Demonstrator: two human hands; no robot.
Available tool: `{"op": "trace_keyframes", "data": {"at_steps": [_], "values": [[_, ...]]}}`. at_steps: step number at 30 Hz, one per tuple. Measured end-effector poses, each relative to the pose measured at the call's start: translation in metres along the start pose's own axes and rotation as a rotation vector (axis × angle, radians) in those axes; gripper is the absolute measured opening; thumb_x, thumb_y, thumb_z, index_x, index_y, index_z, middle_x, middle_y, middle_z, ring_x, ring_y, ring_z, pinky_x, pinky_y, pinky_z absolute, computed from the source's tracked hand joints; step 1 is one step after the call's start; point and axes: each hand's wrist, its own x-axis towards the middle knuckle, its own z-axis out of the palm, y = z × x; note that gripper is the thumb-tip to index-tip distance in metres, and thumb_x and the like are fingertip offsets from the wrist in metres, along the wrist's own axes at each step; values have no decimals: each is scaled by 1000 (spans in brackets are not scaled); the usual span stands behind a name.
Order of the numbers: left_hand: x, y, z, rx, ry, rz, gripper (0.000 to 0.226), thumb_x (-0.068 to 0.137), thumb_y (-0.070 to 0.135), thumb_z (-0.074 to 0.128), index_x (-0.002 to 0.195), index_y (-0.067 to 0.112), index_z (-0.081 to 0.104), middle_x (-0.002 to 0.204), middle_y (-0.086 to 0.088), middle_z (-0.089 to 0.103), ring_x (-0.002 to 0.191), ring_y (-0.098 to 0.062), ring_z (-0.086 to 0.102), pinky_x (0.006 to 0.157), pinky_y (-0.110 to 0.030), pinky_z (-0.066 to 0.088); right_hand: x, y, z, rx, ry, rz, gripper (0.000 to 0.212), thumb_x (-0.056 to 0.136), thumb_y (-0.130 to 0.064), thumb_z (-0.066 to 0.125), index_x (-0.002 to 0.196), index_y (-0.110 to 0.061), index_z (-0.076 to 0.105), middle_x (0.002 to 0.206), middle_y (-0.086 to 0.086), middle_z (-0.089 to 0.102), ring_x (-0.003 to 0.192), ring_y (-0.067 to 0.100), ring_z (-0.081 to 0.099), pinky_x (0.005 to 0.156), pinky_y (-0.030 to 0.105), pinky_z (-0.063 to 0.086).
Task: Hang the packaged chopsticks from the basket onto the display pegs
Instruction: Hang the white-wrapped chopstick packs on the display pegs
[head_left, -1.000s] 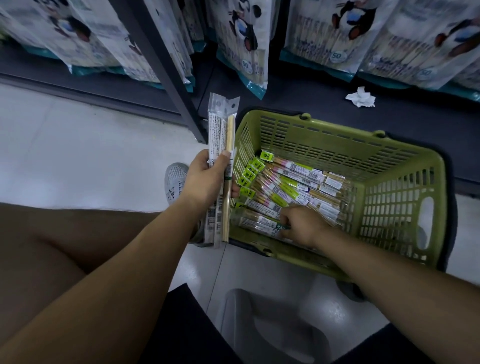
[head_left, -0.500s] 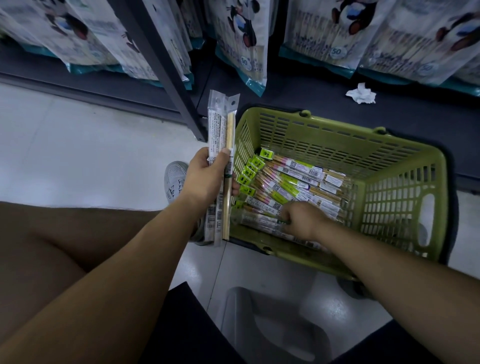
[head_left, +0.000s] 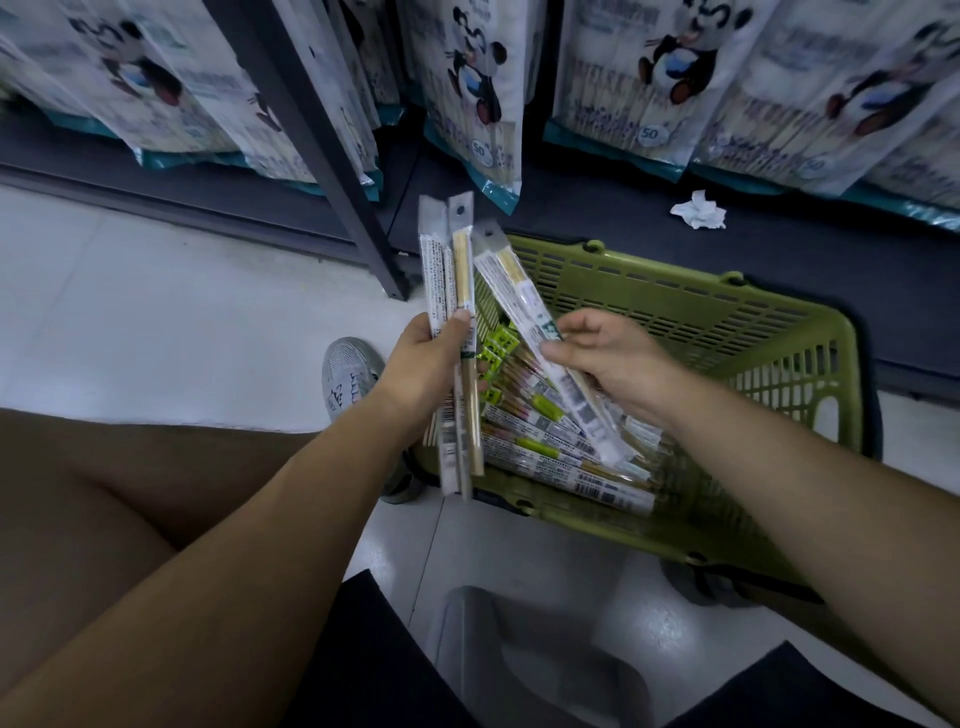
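Observation:
A green plastic basket (head_left: 779, 332) sits on the floor with several packaged chopsticks (head_left: 540, 447) lying in its bottom. My left hand (head_left: 426, 364) grips a small upright bunch of chopstick packs (head_left: 449, 270) just left of the basket's near corner. My right hand (head_left: 608, 364) holds one more clear chopstick pack (head_left: 519, 296) above the basket, tilted with its hang-hole end up and to the left, close beside the bunch.
Large panda-printed chopstick bags (head_left: 478, 88) hang in rows over a dark low shelf (head_left: 623, 223). A dark metal upright (head_left: 322, 156) stands left of the basket. Crumpled white paper (head_left: 698, 210) lies on the shelf. A grey shoe (head_left: 345, 374) and a grey stool (head_left: 519, 660) are near my legs.
My right hand has come up out of the basket with one pack and brought it toward the bunch in my left hand. The left hand has stayed about where it was.

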Motion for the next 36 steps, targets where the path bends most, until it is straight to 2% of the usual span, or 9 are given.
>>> {"op": "trace_keyframes", "data": {"at_steps": [4,7,13,16,19,21,25,28,36], "values": [[0,0,7,-4,-34,37,40,108,35,50,137,8,51,124,-13,70,106,-29,72,90,-45,61,-5,-8,44,124,42,-97,28,84,-28,82,105,-24,64,89,-1,78,76,8,74,59,19,53],[-2,-4,7,16,-47,52,43,107,37,50,140,9,50,128,-12,68,115,-27,69,100,-46,57,-9,-7,65,-76,169,-216,28,84,-34,82,105,-27,65,86,0,73,77,9,70,64,23,54],[-1,-6,2,-109,-94,51,18,105,23,57,118,13,65,100,-3,78,89,-18,76,76,-32,62,-14,-5,65,-680,234,-441,51,93,-52,65,134,-22,64,99,0,44,88,17,53,70,30,46],[-3,-4,-3,-94,-88,41,24,103,25,62,121,9,63,87,-6,77,69,-19,74,62,-32,61,-11,-4,56,-655,140,-483,37,99,-53,50,120,-30,70,93,-2,49,84,13,55,67,31,47],[1,-4,-12,-26,17,42,23,100,30,67,118,17,60,95,-9,72,58,-15,69,61,-33,60,1,4,42,-481,118,-435,18,101,-39,56,86,-38,65,74,-16,58,68,-4,55,61,24,40],[6,-6,-19,-17,46,79,25,99,27,69,118,15,60,97,-14,68,60,-18,66,65,-37,59,12,27,27,-597,80,-293,9,99,-28,63,92,-28,69,84,-21,62,79,-7,57,72,22,40],[11,-15,-30,-40,-23,129,31,91,22,78,116,9,64,86,-9,67,66,-24,60,71,-46,59,13,82,10,-889,-91,43,23,95,-28,69,115,-16,70,108,2,69,102,22,65,88,34,53],[14,-19,-31,-19,-30,148,26,89,20,80,109,11,66,77,1,69,64,-21,63,66,-38,58,5,100,15,-934,-65,49,30,93,-30,72,120,-18,70,113,4,72,102,23,67,89,36,55],[19,-23,-30,-26,-40,144,29,89,24,80,112,14,66,82,-3,67,64,-23,65,67,-36,58,6,114,33,-1055,10,-6,17,94,-32,71,105,-19,72,106,6,68,97,28,65,78,35,53]]}}
